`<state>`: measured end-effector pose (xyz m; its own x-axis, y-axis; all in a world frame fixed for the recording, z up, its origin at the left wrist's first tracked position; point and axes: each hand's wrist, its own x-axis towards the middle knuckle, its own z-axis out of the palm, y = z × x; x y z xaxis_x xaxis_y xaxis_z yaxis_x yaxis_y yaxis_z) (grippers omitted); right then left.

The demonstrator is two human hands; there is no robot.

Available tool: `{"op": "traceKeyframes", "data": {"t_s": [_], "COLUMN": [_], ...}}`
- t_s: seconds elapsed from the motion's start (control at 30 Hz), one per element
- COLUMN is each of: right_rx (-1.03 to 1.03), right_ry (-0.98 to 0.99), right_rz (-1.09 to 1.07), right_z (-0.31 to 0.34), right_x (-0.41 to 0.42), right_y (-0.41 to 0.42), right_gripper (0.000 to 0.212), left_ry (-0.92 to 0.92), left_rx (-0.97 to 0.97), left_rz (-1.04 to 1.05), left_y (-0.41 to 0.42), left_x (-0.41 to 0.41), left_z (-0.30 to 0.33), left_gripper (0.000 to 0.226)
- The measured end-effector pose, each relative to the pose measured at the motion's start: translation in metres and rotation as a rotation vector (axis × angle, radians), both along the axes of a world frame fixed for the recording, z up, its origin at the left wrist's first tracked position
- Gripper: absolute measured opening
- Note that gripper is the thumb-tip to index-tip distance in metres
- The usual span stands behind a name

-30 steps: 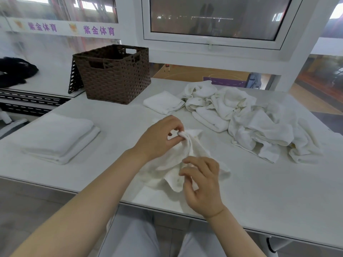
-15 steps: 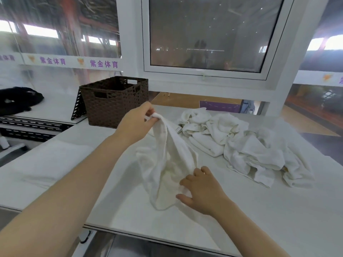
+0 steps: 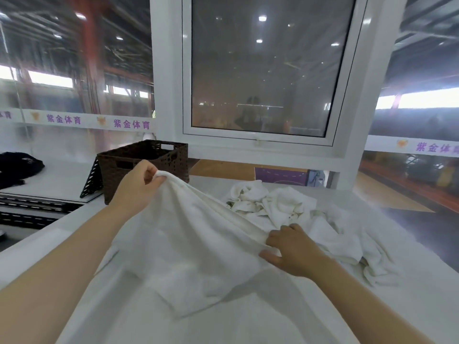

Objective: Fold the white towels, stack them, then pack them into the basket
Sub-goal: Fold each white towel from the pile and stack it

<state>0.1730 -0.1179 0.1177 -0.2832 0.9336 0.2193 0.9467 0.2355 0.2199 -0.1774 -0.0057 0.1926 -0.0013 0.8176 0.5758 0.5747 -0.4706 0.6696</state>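
Up near the middle of the white surface (image 3: 248,324), a white towel (image 3: 193,244) is stretched between both hands. The left hand (image 3: 139,184) pinches one corner and holds it raised, in front of the brown woven basket (image 3: 149,160) that stands at the far left of the surface. The right hand (image 3: 290,249) grips the towel's other upper edge, lower and to the right, with fingers curled into the cloth. The towel's lower part hangs down and lies on the surface. A crumpled pile of white towels (image 3: 285,207) sits to the far right, just beyond the right hand. A dark garment (image 3: 17,167) lies on a separate ledge at far left.
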Motion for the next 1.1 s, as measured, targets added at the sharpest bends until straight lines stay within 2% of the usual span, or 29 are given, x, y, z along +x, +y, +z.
{"op": "traceKeyframes", "data": {"t_s": [0.23,0.3,0.4,0.47,0.6,0.73,0.8,0.9,0.97,1.1], "right_rx": [0.174,0.29,0.545,0.588,0.494,0.343,0.319,0.327,0.267,0.043], "right_ry": [0.104,0.149,0.109,0.059,-0.021,-0.24,-0.28,-0.25,-0.24,0.062], "right_rz": [-0.022,0.024,0.152,0.195,0.254,0.339,0.382,0.425,0.36,0.216], "right_z": [0.099,0.122,0.146,0.159,0.171,0.167,0.163,0.158,0.157,0.153], "right_x": [0.022,0.027,0.031,0.03,0.03,0.027,0.024,0.021,0.02,0.022], "right_y": [0.013,0.014,0.015,0.012,0.006,0.0,-0.002,-0.003,-0.002,-0.001], "right_gripper": [0.035,0.033,0.032,0.038,0.048,0.042,0.039,0.039,0.041,0.039], "left_ry": [-0.177,-0.247,-0.354,-0.416,-0.428,-0.383,-0.384,-0.373,-0.356,-0.315], "left_rx": [0.014,0.048,0.136,0.167,0.147,0.129,0.128,0.132,0.134,0.139], "left_rz": [0.033,0.035,0.03,0.027,0.001,-0.022,-0.022,-0.005,0.012,0.045], "left_y": [-0.001,-0.003,-0.009,-0.013,-0.018,-0.025,-0.026,-0.025,-0.022,-0.014], "left_x": [-0.001,-0.002,0.001,0.002,-0.002,-0.002,-0.001,0.001,0.0,-0.003], "left_z": [0.014,0.019,0.028,0.035,0.043,0.044,0.043,0.04,0.037,0.031], "left_gripper": [0.014,0.015,0.015,0.014,0.02,0.021,0.019,0.015,0.016,0.019]}}
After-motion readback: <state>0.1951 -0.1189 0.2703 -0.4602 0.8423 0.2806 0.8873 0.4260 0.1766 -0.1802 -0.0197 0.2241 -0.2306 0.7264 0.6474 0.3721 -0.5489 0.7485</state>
